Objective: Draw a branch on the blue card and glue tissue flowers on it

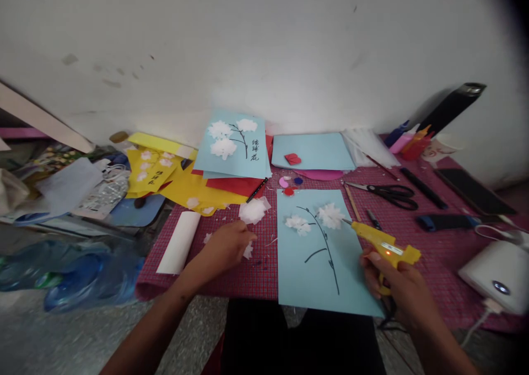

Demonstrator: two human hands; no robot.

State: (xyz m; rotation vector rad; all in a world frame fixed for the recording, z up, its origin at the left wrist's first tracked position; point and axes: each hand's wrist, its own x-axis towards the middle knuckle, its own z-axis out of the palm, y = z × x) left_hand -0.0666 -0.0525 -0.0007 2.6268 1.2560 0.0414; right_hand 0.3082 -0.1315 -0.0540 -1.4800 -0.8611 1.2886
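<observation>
My right hand (403, 287) is wrapped round a yellow hot glue gun (374, 236) with a small orange light on its side. The nozzle points left, close to a white paper flower (330, 215) on a light blue sheet (301, 276). A second white flower (298, 224) lies left of it, and a black branch is drawn between and below them. My left hand (227, 245) is closed with fingers pinched downward; whatever is in them is hidden. Around it on the cloth lie white paper petals (253, 210) and small scraps.
A finished-looking blue flower card (231, 143) leans at the back, beside yellow paper (198, 190). A white paper roll (179, 242) lies at left. Scissors (388, 193), pens, a phone (475, 190) and a white power bank (498, 276) with cables are at right.
</observation>
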